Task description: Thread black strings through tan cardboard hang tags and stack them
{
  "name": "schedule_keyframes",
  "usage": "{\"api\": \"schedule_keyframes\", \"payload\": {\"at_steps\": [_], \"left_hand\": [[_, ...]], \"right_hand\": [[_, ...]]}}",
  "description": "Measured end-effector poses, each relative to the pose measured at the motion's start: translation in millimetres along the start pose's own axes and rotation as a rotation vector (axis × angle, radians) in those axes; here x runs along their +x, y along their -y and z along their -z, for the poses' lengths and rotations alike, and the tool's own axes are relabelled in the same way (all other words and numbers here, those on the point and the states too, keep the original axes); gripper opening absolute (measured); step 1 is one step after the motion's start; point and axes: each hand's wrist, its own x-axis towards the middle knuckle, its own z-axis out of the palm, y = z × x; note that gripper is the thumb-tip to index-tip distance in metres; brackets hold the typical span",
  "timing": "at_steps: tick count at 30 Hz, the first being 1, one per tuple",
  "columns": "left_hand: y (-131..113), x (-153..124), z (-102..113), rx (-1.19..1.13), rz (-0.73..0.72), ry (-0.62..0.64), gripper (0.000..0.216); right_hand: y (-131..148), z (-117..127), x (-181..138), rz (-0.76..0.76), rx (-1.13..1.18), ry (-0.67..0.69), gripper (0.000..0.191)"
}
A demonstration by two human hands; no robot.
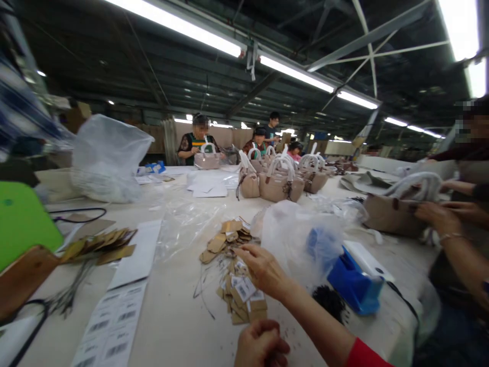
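My right hand [263,267] reaches in from the lower right, bare below a red sleeve. Its fingers stretch out over a pile of brown cardboard hang tags [217,243] with dark strings, and the fingertips are at the tags. I see no object held in that hand. Just below, at the bottom edge, my left hand [262,344] is closed with curled fingers; whatever it may hold is hidden. Between the two hands lie more tags [239,306], some bearing white barcode stickers [243,288].
Barcode label sheets [110,326] and another tag bundle [110,242] lie left, near a green board [26,224]. To the right sit a clear plastic bag [294,239] and a blue tape dispenser [357,280]. Beige handbags [280,186] stand farther back; a co-worker's hands [439,219] touch another handbag [389,214].
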Motion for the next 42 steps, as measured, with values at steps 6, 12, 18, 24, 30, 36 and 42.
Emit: {"api": "schedule_keyframes", "payload": {"at_steps": [6, 12, 18, 24, 30, 36, 42], "left_hand": [[-6, -19, -7, 0.052, -0.032, -0.107, 0.034], [-6, -31, -13, 0.179, -0.077, -0.073, 0.029], [-5, -35, -12, 0.191, -0.116, -0.128, 0.032], [-3, -34, -10, 0.220, -0.127, -0.098, 0.031], [-4, -31, -8, 0.257, -0.084, -0.046, 0.031], [-2, -30, -8, 0.270, -0.101, -0.044, 0.029], [-1, -34, -10, 0.344, -0.119, -0.026, 0.027]], "right_hand": [[-9, 68, -121, -0.520, -0.004, -0.318, 0.019], [-9, 59, -215, -0.757, -0.114, -0.323, 0.018], [9, 39, -215, -0.775, -0.284, -0.293, 0.024], [9, 28, -214, -0.742, -0.372, -0.255, 0.021], [11, 27, -221, -0.742, -0.358, -0.297, 0.035], [14, 24, -231, -0.788, -0.365, -0.352, 0.034], [34, 22, -228, -0.826, -0.124, -0.409, 0.018]]}}
